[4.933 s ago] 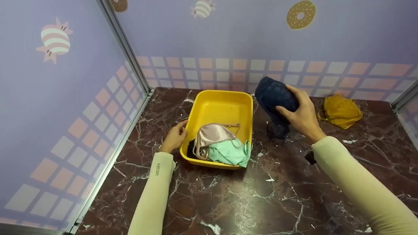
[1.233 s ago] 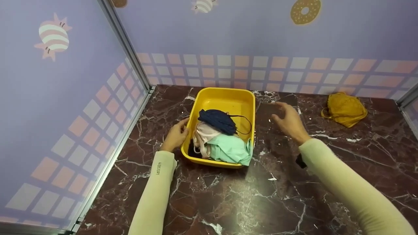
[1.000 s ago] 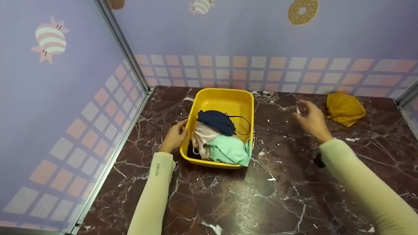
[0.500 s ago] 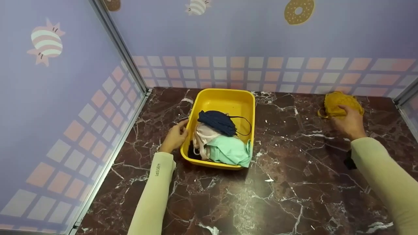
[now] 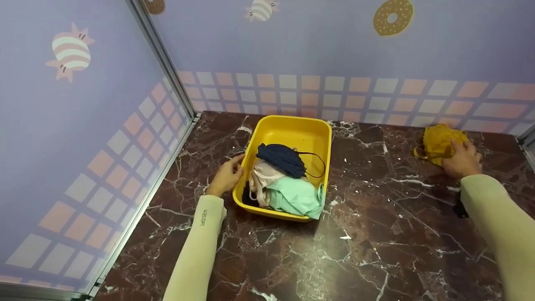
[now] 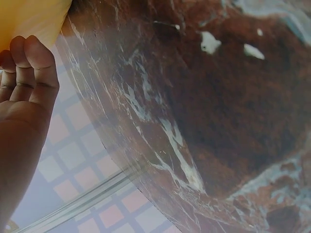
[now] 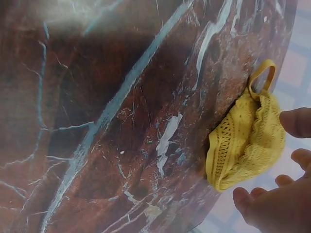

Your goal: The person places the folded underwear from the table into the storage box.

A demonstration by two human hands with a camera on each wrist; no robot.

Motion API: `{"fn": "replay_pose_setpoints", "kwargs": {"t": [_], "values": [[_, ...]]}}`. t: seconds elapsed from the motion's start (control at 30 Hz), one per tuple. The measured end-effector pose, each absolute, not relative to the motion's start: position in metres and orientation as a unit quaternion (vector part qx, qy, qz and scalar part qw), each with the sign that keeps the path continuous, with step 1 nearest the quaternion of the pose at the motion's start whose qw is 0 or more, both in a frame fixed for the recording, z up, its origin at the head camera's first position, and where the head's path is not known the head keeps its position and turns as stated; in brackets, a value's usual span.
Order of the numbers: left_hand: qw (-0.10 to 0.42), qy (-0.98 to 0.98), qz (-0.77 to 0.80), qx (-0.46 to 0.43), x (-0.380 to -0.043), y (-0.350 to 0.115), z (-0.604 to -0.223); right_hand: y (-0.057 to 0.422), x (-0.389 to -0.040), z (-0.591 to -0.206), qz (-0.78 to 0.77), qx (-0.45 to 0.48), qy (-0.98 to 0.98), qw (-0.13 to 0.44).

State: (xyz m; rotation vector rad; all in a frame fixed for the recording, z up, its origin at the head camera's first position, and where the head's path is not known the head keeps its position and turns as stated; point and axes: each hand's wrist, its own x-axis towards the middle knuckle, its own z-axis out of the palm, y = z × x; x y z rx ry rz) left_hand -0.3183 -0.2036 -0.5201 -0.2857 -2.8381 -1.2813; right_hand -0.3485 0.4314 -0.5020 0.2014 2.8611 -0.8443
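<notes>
A mustard-yellow lace bra (image 5: 441, 143), folded into a bundle with a strap loop, lies by the back wall at the right. My right hand (image 5: 463, 159) is at its right side; in the right wrist view the thumb (image 7: 297, 122) and fingers are spread apart around the yellow lace. Left of centre stands a yellow plastic tub (image 5: 299, 125). It holds a navy bra (image 5: 282, 159) on top, a pale pink satin bra (image 5: 266, 173) and a mint-green garment (image 5: 296, 195), with something black underneath. My left hand (image 5: 225, 177) touches the tub's left wall with bent, relaxed fingers.
Dark red marbled tabletop (image 5: 271, 251) with white veins and small white specks lies under everything. Lilac panels with printed sweets and tiles stand at the back (image 5: 313, 42) and left (image 5: 33, 125), joined by a metal corner strip (image 5: 167, 62).
The navy bra went from my right hand into the tub, on top of the pink one. My emptied right hand then moved right to the yellow bra. My left hand stayed at the tub.
</notes>
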Motion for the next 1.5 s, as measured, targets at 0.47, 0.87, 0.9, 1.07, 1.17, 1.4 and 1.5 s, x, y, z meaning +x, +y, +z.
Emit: {"fn": "replay_pose_setpoints", "kwargs": {"t": [0.47, 0.87, 0.9, 1.07, 1.17, 1.4, 1.5], "values": [[0.005, -0.916, -0.39, -0.092, -0.319, -0.205, -0.519, 0.429, -0.369, -0.506, -0.267, 0.06, 0.959, 0.074], [0.005, -0.911, -0.401, -0.091, -0.32, -0.201, -0.522, 0.43, -0.356, -0.496, -0.26, 0.062, 0.962, 0.062], [0.006, -0.911, -0.402, -0.092, -0.321, -0.202, -0.522, 0.428, -0.354, -0.494, -0.257, 0.056, 0.963, 0.064], [0.003, -0.908, -0.409, -0.088, -0.32, -0.205, -0.522, 0.418, -0.347, -0.486, -0.256, 0.016, 0.964, 0.074], [-0.001, -0.909, -0.407, -0.088, -0.319, -0.206, -0.521, 0.416, -0.342, -0.485, -0.264, 0.002, 0.961, 0.085], [0.013, -0.907, -0.409, -0.097, -0.321, -0.203, -0.52, 0.412, -0.332, -0.482, -0.31, 0.003, 0.949, 0.063], [0.017, -0.908, -0.407, -0.102, -0.321, -0.202, -0.52, 0.411, -0.33, -0.487, -0.318, 0.01, 0.948, 0.011]]}}
